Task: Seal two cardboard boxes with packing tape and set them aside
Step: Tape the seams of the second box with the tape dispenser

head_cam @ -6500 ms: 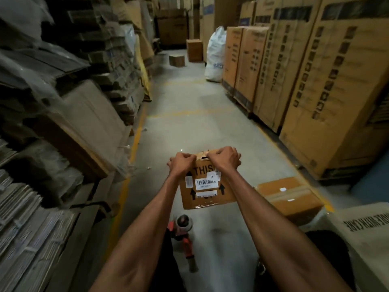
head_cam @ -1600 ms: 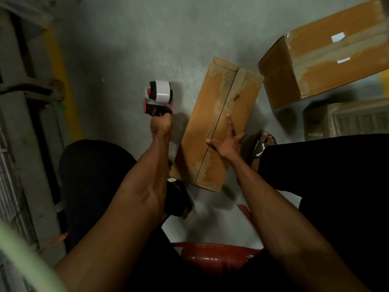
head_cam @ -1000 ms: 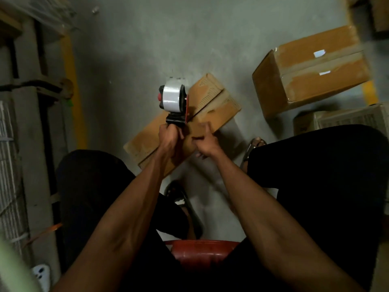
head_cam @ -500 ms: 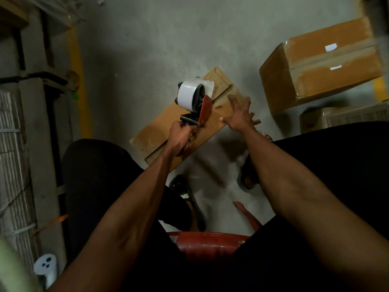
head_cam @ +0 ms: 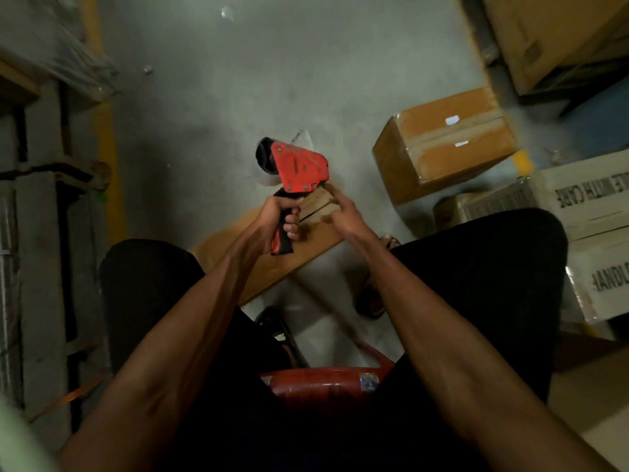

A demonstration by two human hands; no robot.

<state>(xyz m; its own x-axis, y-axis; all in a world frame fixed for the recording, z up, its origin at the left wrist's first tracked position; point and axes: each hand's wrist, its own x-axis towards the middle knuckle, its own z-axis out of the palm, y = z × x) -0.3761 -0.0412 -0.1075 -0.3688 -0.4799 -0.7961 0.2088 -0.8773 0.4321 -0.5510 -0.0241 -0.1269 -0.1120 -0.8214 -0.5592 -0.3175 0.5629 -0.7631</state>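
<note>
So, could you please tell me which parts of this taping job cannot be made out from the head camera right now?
- Tape roll: mostly behind the tape gun's red plate.
- Box seam: the box on the floor is covered by both forearms and the left hand.
- Right hand: motion-blurred, so its contact with the flap is unclear.
- Carton print: cut off by the right edge.
</note>
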